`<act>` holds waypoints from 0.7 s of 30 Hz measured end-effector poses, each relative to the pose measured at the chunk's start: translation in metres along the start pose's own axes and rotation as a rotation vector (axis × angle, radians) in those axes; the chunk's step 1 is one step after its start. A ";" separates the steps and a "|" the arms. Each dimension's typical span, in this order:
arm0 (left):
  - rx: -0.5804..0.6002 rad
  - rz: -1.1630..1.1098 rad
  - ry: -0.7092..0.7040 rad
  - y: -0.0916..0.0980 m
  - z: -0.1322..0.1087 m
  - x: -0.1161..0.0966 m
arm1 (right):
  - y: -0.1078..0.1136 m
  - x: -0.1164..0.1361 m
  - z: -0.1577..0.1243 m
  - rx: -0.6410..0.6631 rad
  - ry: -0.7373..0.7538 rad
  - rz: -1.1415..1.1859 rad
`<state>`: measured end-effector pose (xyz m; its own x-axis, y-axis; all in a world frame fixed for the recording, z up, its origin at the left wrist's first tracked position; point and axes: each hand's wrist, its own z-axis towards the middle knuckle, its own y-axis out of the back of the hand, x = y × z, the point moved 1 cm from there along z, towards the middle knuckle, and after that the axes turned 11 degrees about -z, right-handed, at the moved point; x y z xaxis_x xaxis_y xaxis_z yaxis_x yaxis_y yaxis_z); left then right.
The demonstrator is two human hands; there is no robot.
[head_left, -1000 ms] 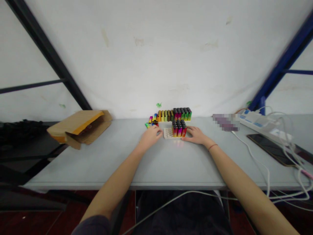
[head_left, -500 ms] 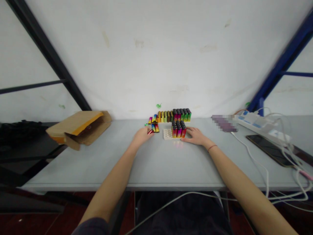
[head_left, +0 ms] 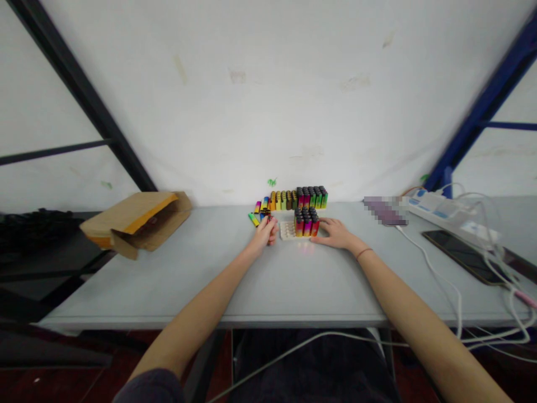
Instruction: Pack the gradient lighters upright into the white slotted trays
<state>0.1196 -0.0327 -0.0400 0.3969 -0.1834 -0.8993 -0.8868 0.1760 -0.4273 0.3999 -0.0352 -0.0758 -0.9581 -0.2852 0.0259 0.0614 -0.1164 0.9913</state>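
Observation:
My left hand [head_left: 264,232] is closed in a pinch, with a lighter [head_left: 269,219] mostly hidden in its fingers. It is just left of a white tray [head_left: 287,230] with round holes. Rows of dark-topped, rainbow-coloured lighters [head_left: 306,224] stand upright in the tray's right part, while bare holes show at its left. My right hand [head_left: 334,234] holds the tray's right end, thumb at the front corner and fingers along the side. Loose lighters, among them a green one [head_left: 253,219], lie beyond my left hand, partly covered by it.
Behind stands a second group of lighters [head_left: 312,197], with yellow-topped ones [head_left: 283,199] beside it, near the wall. An open cardboard box [head_left: 134,218] lies at left. On the right are a phone [head_left: 464,257], a blurred-out device [head_left: 386,212], a power strip [head_left: 448,215] and white cables.
My left hand has moved right from the loose lighters towards the tray, carrying a lighter. The right hand and the tray have stayed in place.

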 end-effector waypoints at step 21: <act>-0.248 -0.074 0.080 -0.007 -0.001 -0.003 | 0.002 0.001 -0.001 0.017 -0.003 -0.004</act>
<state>0.1242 -0.0345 -0.0344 0.4518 -0.2644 -0.8520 -0.8908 -0.0816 -0.4470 0.3989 -0.0364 -0.0740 -0.9592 -0.2818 0.0218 0.0523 -0.1012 0.9935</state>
